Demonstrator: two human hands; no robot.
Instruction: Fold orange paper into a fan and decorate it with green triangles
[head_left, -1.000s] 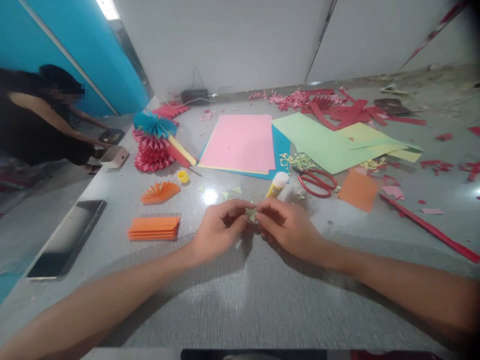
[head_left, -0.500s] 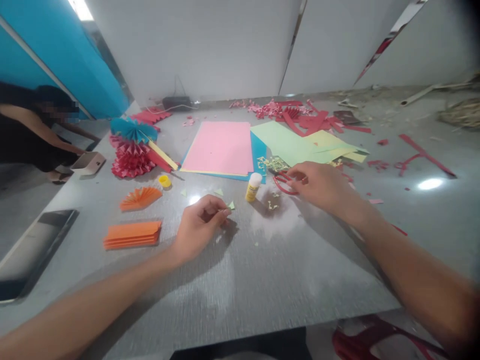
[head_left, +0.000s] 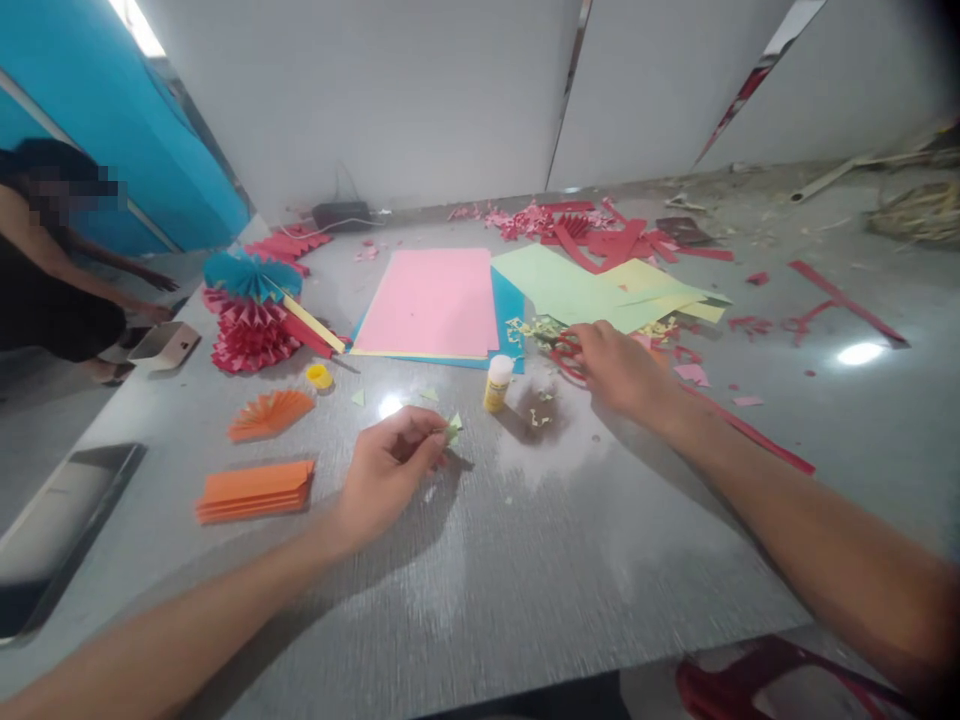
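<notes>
My left hand (head_left: 394, 460) is closed in a pinch on a small green paper piece (head_left: 454, 428), held just above the table. My right hand (head_left: 619, 370) has its fingers closed at the red handles of a pair of scissors (head_left: 568, 357). The blades point left, towards a heap of small green paper scraps (head_left: 544, 328) that partly hides them. Between the hands a glue stick (head_left: 498, 384) with a white top stands upright. Two more small green paper pieces (head_left: 429, 395) lie beyond my left hand, and a yellow cap (head_left: 319, 377) sits further left.
Pink sheets (head_left: 427, 300) lie over blue paper, beside green sheets (head_left: 562, 285). On the left are an orange fan (head_left: 270, 412), folded orange paper (head_left: 255, 490), pleated red and blue paper (head_left: 255, 310) and a phone (head_left: 64, 530). Red strips (head_left: 847, 300) lie right. A person (head_left: 60, 260) bends at far left.
The view has shifted slightly. My right hand and the scissors have moved a little further from me, towards the green scraps. My left hand keeps its pinch, with more of the green piece showing.
</notes>
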